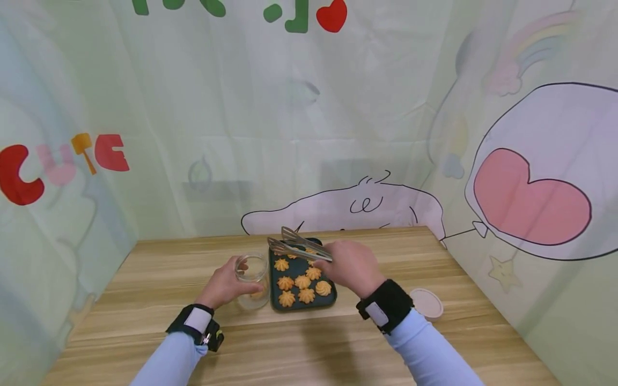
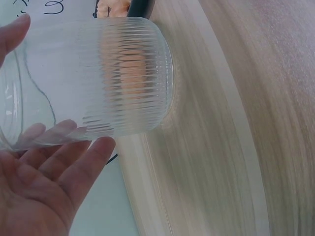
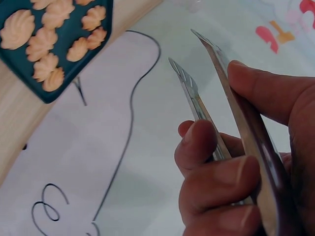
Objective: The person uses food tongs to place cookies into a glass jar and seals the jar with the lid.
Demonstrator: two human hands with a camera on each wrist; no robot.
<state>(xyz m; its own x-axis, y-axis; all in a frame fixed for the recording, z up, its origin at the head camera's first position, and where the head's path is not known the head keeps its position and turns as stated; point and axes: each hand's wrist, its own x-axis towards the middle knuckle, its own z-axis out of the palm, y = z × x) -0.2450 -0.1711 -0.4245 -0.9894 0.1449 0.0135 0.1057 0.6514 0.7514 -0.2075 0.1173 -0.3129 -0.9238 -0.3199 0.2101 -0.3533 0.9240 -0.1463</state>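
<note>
Dark-green rectangular tray carries ridged, star-shaped cookies on the wood-grain counter. Left of the tray, the left hand grips a ribbed, clear jar; over the tray, the right hand's fingers hold slotted metal tongs, arms parted.

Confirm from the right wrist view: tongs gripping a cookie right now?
No, the tongs stand with their tips apart and nothing between them.

Left hand gripping, below and left of centre; right hand likewise, below and right; forearms angled inward.
</note>
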